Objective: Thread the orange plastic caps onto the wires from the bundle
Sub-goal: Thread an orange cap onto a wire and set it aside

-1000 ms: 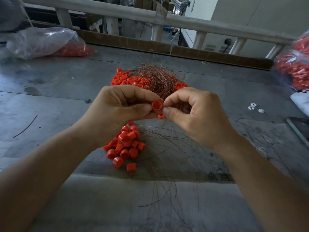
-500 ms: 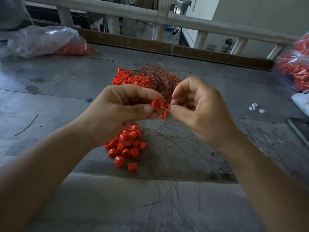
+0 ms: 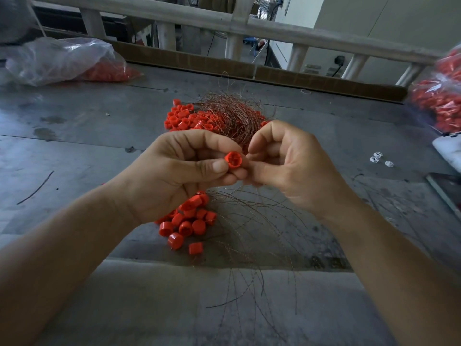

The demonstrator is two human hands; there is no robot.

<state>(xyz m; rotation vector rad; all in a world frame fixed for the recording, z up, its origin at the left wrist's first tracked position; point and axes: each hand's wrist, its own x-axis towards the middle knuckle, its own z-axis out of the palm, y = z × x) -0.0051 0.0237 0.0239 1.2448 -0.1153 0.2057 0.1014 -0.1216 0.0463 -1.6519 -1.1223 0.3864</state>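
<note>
While left hand pinches orange cap, right hand grip unclear, table edge below

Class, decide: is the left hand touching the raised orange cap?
Touching. The head view shows the left hand pinching the orange cap between thumb and forefinger.

Dim, flat daylight from behind the railing (edges bowed, right side blurred)

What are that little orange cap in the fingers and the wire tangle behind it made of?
The cap looks like moulded plastic, smooth and faintly glossy, evenly orange throughout. The wire tangle seems metal, perhaps copper, given its reddish-brown glint and the springy loops it holds; any coating is too fine to tell.
</note>
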